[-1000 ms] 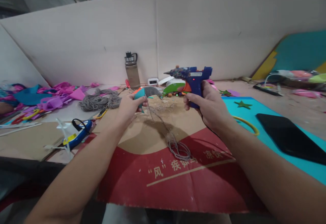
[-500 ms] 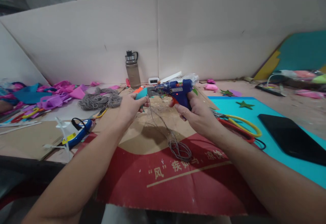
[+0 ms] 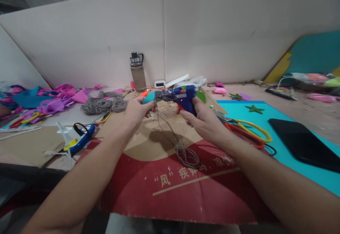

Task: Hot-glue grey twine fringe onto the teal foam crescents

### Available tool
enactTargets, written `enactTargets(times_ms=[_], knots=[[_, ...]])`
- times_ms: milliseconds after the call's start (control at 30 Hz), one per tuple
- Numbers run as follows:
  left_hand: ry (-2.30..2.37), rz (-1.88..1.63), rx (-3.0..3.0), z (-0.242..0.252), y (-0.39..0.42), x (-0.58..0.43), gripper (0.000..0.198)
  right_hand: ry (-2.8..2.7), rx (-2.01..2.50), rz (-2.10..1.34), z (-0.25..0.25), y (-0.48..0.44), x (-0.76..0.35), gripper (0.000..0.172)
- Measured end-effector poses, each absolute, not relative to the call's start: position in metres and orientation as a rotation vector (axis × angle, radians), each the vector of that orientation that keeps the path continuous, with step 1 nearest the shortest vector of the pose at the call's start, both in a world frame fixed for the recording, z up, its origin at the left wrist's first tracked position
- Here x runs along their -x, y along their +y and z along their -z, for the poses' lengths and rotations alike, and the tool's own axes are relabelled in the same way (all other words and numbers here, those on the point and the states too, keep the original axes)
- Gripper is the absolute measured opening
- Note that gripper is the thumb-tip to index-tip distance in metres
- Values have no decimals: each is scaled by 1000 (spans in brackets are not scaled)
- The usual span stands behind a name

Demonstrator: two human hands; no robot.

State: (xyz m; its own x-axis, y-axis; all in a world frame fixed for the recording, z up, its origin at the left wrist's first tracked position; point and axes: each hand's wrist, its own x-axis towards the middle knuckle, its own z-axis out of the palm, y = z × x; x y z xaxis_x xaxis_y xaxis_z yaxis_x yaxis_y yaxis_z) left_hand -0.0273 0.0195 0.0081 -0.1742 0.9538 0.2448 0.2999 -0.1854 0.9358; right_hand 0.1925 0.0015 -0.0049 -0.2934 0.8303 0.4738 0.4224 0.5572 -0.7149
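Observation:
My left hand (image 3: 137, 110) is closed on a teal piece (image 3: 149, 98) with grey cord wound at its right end; its full shape is hidden by my fingers. My right hand (image 3: 199, 115) grips a blue hot glue gun (image 3: 186, 97), its small red light lit. The gun points left, and its nozzle is at the cord-wrapped end; whether it touches I cannot tell. From the piece, a grey cord (image 3: 170, 129) runs down to a loose coil (image 3: 187, 156) on the red and brown cardboard (image 3: 175, 195).
A grey yarn heap (image 3: 103, 103) and a blue power strip (image 3: 86, 138) lie left. Scissors (image 3: 252, 131) with red and yellow handles and a black phone (image 3: 300, 143) lie right, near a green star (image 3: 255, 109). A water bottle (image 3: 138, 74) stands at the back wall.
My right hand has brought the glue gun slightly left and down, its nozzle closer to the cord-wrapped end. My left hand stays nearly in place with the teal piece.

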Motion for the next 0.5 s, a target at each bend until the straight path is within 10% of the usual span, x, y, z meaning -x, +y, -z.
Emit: enactTargets(times_ms=[500], knots=[[1476,-1376,-1495,-9,19,26,12,-1820,968,-657,6,2,-193,35]])
